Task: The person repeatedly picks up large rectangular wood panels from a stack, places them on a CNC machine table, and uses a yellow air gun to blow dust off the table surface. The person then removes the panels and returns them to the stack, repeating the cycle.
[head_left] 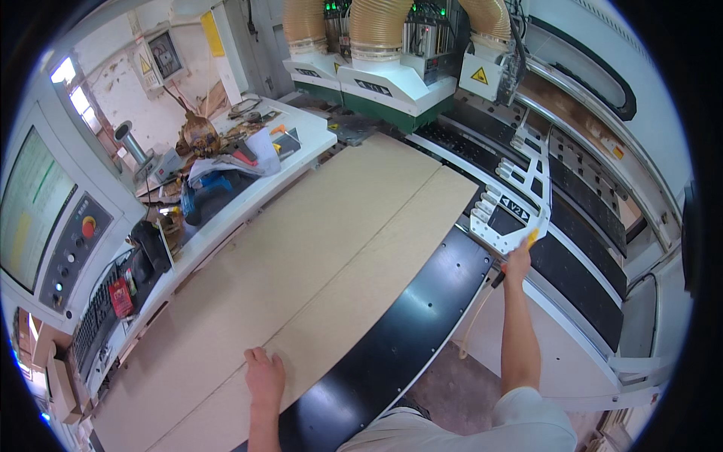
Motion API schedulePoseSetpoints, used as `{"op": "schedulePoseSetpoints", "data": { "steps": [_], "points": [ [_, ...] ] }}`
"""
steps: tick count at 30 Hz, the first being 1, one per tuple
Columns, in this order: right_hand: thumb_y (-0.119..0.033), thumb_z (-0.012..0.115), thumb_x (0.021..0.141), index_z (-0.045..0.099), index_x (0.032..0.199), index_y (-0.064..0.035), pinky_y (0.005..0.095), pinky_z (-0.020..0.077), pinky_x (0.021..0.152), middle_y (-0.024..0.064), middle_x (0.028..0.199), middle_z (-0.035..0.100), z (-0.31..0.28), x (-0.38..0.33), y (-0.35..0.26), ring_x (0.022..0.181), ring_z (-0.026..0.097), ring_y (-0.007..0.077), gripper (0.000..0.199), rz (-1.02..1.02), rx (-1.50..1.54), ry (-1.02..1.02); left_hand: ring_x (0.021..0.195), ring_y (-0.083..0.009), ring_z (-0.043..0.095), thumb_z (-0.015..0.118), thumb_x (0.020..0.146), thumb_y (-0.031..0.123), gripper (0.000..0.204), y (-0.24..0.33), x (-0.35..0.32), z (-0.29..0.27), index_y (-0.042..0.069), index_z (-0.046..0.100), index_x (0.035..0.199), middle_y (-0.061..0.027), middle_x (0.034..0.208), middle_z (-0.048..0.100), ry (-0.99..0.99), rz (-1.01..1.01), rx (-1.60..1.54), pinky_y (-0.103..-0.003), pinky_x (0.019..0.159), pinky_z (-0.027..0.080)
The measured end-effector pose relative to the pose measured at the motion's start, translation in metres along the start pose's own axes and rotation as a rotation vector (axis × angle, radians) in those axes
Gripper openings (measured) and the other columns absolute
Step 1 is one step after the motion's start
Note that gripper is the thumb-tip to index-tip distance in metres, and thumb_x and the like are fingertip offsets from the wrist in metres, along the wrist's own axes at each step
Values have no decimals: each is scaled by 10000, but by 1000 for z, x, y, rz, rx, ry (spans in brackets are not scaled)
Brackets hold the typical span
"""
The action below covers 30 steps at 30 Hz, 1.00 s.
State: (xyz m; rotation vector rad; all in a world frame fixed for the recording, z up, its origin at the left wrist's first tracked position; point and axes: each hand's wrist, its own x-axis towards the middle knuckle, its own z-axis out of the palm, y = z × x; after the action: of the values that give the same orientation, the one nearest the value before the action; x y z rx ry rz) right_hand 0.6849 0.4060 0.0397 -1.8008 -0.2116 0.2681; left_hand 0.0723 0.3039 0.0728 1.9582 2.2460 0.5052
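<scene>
A worker's left hand (264,377) rests on a tan board (301,260), fingers loosely bent and slightly apart, with nothing seen in its grasp. The right hand (517,264), reaching well out to the side, appears wrapped around a tool (532,236) that shows yellow above the fist, next to a white bracket (503,239); its kind cannot be told.

The step looks like one of steadying the board; done well, it probably calls for light, flat pressure from the left palm, no sideways push, and the tool kept off the board's face.

The board lies flat between the white tabletop (320,134) on the left and a black bed (384,343) on the right. Its long axis runs from lower left to upper right, its far end pointing toward the green-skirted machine head (399,94). A dark seam (354,255) follows that axis. Beyond the tabletop's clutter, a screen (34,207) glows at far left.
</scene>
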Motion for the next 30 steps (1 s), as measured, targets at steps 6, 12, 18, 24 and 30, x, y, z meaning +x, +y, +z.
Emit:
{"op": "schedulePoseSetpoints", "data": {
  "steps": [6, 12, 18, 24, 30],
  "points": [
    [-414, 415, 1044, 538, 928, -19, 314, 412, 401, 79, 658, 532, -77, -111, 79, 417, 478, 149, 429, -134, -29, -81, 827, -451, 636, 552, 901, 150, 243, -26, -3, -4, -34, 498, 1050, -264, 1112, 516, -124, -115, 172, -520, 694, 545],
    [-245, 489, 1006, 560, 968, -21, 314, 461, 455, 92, 752, 593, -63, -221, 182, 535, 546, 132, 238, 217, 289, -383, 809, -432, 655, 512, 890, 74, 202, -65, -10, -17, -43, 500, 1054, -282, 1132, 508, -173, -157, 317, -489, 677, 564],
    [-127, 626, 869, 574, 1179, 7, 367, 483, 794, 144, 1054, 624, -87, -256, 242, 905, 629, 265, 342, -251, -437, -868, 833, -402, 696, 493, 889, 62, 335, -94, -29, -12, -59, 514, 1201, -386, 1301, 488, -214, -93, 385, -437, 694, 594],
    [-222, 544, 995, 517, 1232, 55, 405, 432, 959, 218, 1160, 566, -69, -164, 141, 1086, 549, 338, 366, -505, -395, -365, 812, -418, 662, 500, 859, 66, 241, -87, -44, -19, -31, 557, 1072, -270, 1026, 558, -135, -108, 161, -496, 692, 568],
    [-236, 584, 972, 505, 1258, 73, 472, 396, 1020, 257, 1263, 531, 23, -112, 5, 1192, 494, 404, 428, -1079, -530, -334, 824, -435, 644, 515, 871, 102, 203, -69, -107, -41, -11, 555, 1036, -243, 1038, 548, -192, -193, 48, -515, 702, 549]
  ]
}}
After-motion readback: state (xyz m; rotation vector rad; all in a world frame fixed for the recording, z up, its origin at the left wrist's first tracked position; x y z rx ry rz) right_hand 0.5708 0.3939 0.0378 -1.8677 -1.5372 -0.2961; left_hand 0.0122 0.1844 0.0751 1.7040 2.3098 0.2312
